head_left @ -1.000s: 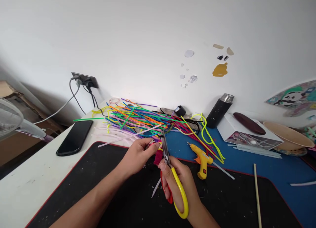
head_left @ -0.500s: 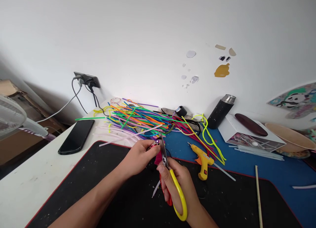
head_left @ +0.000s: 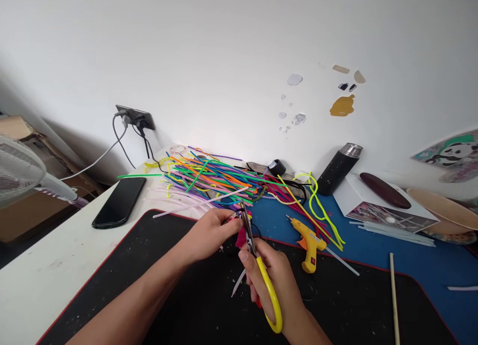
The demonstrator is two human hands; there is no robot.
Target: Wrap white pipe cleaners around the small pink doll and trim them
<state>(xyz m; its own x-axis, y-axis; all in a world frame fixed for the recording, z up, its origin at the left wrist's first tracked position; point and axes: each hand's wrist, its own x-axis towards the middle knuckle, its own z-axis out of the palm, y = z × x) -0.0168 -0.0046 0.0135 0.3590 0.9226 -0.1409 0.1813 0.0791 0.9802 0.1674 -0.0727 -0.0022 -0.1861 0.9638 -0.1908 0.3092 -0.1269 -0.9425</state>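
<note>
In my right hand (head_left: 274, 275) are scissors (head_left: 272, 300) with a yellow handle loop and a bit of red showing on the other loop. Their metal blades point up and away, close together, beside my left fingertips. My left hand (head_left: 214, 233) pinches a small pink-and-dark craft piece (head_left: 234, 216) between thumb and fingers. Fuzzy magenta material (head_left: 241, 238) hangs just below it, partly behind the blades. My fingers cover most of the piece, so its full shape is hidden. A pale pointed strip (head_left: 238, 284) lies on the black mat under my hands.
A heap of coloured pipe cleaners (head_left: 212, 175) spreads along the wall. To the right are a yellow glue gun (head_left: 308, 243), a black flask (head_left: 340, 170), a white box (head_left: 368, 205), glue sticks (head_left: 396, 234) and a wooden stick (head_left: 394, 297). A phone (head_left: 119, 203) and fan (head_left: 22, 161) stand left.
The scissor handles have drawn closer together, with less of the red loop showing. Both hands stay nearly in place; the whole view has shifted slightly.
</note>
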